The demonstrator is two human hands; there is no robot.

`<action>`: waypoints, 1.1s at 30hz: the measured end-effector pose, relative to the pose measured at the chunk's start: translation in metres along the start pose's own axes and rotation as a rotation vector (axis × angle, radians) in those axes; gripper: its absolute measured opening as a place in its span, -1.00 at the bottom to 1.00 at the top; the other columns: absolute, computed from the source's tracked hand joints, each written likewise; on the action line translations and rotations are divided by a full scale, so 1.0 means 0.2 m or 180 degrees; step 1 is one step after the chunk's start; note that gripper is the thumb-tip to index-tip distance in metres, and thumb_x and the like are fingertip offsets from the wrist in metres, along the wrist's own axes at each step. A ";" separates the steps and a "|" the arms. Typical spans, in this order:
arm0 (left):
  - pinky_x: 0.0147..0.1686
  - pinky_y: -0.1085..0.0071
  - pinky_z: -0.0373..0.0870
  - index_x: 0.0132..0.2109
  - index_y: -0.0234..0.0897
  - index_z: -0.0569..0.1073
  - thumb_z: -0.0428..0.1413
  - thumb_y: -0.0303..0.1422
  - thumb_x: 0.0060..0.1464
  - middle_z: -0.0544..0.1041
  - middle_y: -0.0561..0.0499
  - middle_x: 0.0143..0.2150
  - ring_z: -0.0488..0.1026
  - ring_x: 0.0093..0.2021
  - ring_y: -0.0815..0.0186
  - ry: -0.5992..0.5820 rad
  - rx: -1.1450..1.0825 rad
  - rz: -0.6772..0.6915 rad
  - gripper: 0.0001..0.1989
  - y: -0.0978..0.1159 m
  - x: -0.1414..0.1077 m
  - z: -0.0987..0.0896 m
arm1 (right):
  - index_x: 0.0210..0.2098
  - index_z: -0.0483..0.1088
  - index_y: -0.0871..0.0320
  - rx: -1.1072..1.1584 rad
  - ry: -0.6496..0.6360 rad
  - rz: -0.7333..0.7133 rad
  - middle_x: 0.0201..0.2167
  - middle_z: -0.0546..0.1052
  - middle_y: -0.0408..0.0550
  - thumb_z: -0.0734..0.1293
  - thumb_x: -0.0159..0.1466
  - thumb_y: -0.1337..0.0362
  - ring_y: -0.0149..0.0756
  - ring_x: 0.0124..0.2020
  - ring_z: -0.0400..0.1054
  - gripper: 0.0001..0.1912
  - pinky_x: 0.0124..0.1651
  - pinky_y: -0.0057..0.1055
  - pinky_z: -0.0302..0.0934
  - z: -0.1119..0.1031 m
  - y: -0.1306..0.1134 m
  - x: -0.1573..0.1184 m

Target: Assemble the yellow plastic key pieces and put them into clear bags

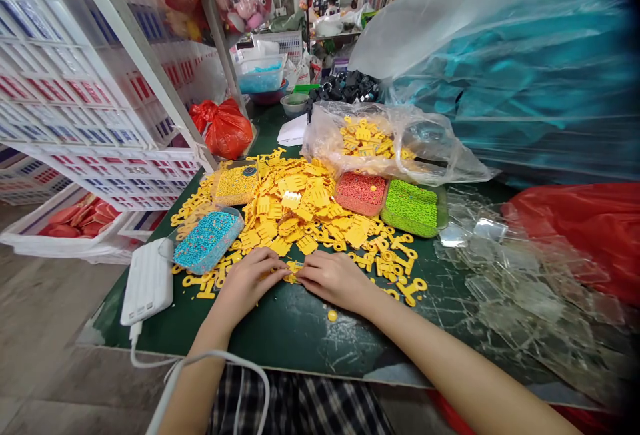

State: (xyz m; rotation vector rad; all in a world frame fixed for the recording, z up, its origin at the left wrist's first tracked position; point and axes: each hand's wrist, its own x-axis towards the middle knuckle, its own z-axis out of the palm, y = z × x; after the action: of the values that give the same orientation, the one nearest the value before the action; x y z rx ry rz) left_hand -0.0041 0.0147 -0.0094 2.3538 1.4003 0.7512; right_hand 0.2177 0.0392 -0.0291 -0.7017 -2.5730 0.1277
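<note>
Both hands meet near the table's front middle, at a small yellow plastic piece (294, 271). My left hand (254, 277) is closed, its fingertips pinching the piece's left side. From the right, my right hand (327, 276) grips the same piece with thumb and fingers pressed together. Directly behind them rises a heap of yellow plastic parts (295, 198). Trays of blue beads (206, 238), yellow beads (236, 183), red beads (361, 192) and green beads (412, 208) stand around the heap. A small yellow disc (332, 315) lies in front of my right hand.
A white power bank (148, 280) with a cable is at the left edge of the green table (290, 341). Clear plastic pieces (525, 281) cover the right side. Behind are an open bag of yellow parts (367, 138), a red bag (225, 129) and stacked white crates (65, 75).
</note>
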 end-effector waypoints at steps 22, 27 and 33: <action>-0.30 0.42 0.42 -0.36 -0.24 0.58 0.15 -0.02 0.13 0.52 -0.05 -0.33 0.47 -0.30 0.27 0.0643 -0.0343 -0.0332 -0.63 0.04 0.13 -0.01 | -0.11 0.49 0.14 0.0060 -0.0324 -0.0307 -0.27 0.46 -0.03 0.25 0.30 0.29 -0.25 -0.21 0.29 -0.76 -0.36 -0.35 0.12 -0.08 0.00 0.00; -0.39 0.43 0.40 -0.37 -0.25 0.58 0.14 -0.03 0.14 0.51 -0.03 -0.36 0.45 -0.35 0.29 0.0683 -0.0294 -0.0346 -0.63 0.05 0.13 -0.02 | -0.16 0.49 0.16 -0.0041 -0.0320 -0.0255 -0.29 0.45 -0.02 0.23 0.32 0.28 -0.26 -0.23 0.28 -0.79 -0.37 -0.37 0.11 -0.09 0.01 0.01; -0.41 0.46 0.38 -0.36 -0.24 0.58 0.12 -0.07 0.19 0.51 0.00 -0.37 0.44 -0.38 0.33 0.0391 -0.0427 0.0373 -0.65 0.23 0.34 -0.04 | -0.17 0.45 0.20 -0.0190 -0.0306 -0.0222 -0.23 0.49 0.00 0.20 0.34 0.25 -0.23 -0.17 0.32 -0.77 -0.31 -0.34 0.17 -0.11 0.03 0.02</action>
State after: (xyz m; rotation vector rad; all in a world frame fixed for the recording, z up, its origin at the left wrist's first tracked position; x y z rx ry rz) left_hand 0.0508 0.0516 0.0401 2.3355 1.2247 1.0052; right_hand 0.2266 0.0451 -0.0094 -0.6408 -2.6998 0.0635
